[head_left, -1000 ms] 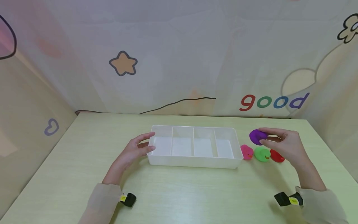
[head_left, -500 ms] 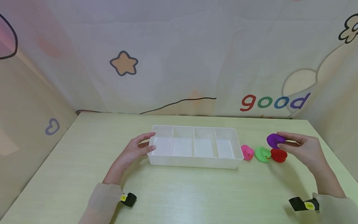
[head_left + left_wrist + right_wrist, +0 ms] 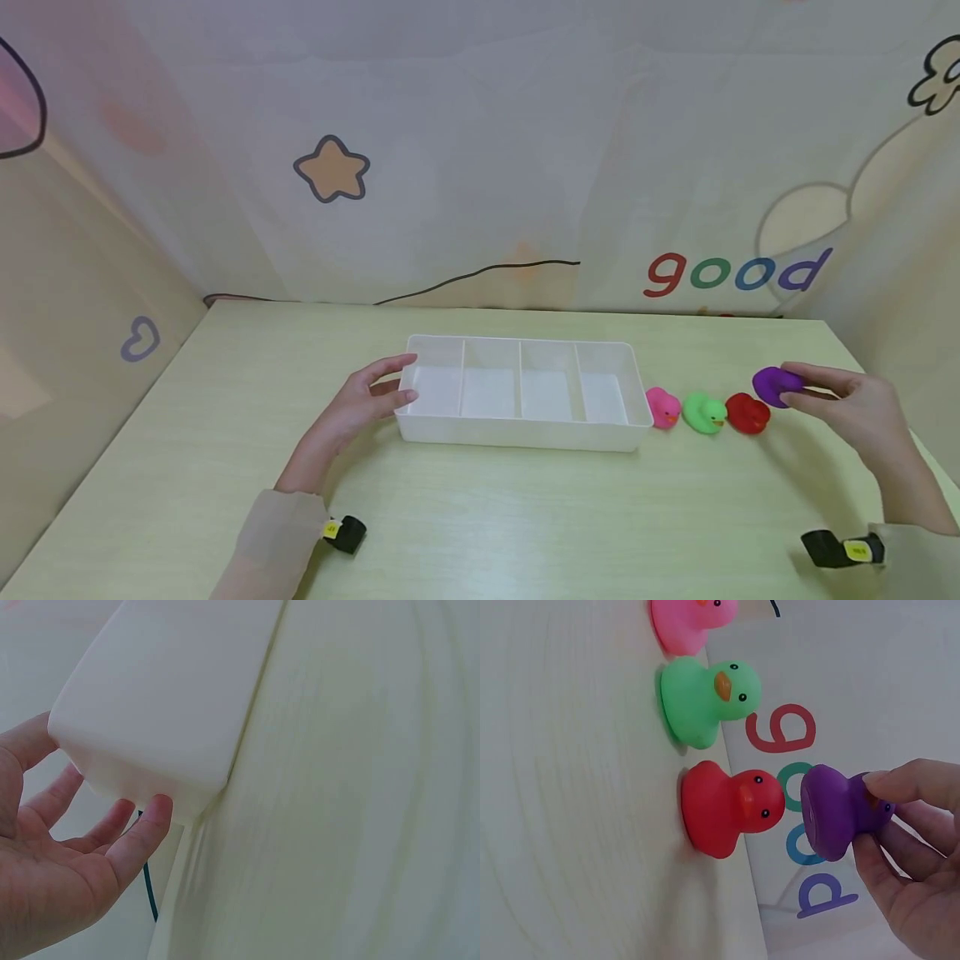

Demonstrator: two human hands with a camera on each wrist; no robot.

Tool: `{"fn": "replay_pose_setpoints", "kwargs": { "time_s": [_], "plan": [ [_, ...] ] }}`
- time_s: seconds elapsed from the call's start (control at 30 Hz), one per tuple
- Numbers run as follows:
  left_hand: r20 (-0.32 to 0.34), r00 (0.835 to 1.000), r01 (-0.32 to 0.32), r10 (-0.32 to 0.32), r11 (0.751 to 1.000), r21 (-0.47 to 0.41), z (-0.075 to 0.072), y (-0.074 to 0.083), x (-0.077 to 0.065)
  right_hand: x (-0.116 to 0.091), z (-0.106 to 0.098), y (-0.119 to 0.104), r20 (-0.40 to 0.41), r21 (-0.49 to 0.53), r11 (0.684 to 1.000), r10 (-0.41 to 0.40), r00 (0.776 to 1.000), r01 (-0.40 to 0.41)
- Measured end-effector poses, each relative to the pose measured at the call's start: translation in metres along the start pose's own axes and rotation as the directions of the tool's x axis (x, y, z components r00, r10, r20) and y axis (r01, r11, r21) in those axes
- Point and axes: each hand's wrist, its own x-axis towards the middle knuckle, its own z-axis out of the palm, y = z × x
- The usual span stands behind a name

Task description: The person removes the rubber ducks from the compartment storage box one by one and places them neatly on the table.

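Observation:
My right hand pinches a purple rubber duck between thumb and fingers, holding it in the air just right of a red rubber duck. In the right wrist view the purple duck is apart from the red duck, its flat base toward the table. My left hand touches the left end of a white tray with spread fingers; in the left wrist view its fingertips lie against the end wall. The tray's compartments hold nothing.
A green rubber duck and a pink rubber duck stand in a row with the red one, the pink beside the tray's right end. A printed cloth backdrop rises behind the pale table.
My right hand has carried the purple duck to the right, from above the pink and green ducks to past the red one. The left hand and the tray look unmoved.

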Motion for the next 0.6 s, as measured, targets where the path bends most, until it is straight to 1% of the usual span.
{"fn": "replay_pose_setpoints", "kwargs": {
  "time_s": [0.13, 0.23, 0.5, 0.6],
  "plan": [
    [0.003, 1.000, -0.006, 0.006, 1.000, 0.001, 0.000, 0.000, 0.000, 0.003, -0.003, 0.014, -0.015, -0.024, 1.000, 0.013, 1.000, -0.014],
    [0.001, 1.000, -0.010, 0.010, 1.000, 0.003, 0.000, -0.001, 0.000, 0.002, -0.005, 0.015, -0.006, -0.030, 0.999, 0.023, 1.000, -0.023],
    [0.001, 1.000, -0.009, 0.009, 1.000, 0.004, -0.001, -0.001, 0.000, -0.002, -0.008, 0.015, 0.018, -0.091, 0.990, 0.109, 0.994, -0.107],
    [0.000, 1.000, -0.009, 0.009, 1.000, 0.002, -0.001, -0.001, 0.001, -0.002, -0.009, 0.017, 0.030, -0.094, 0.991, 0.101, 0.994, -0.098]
  ]
}}
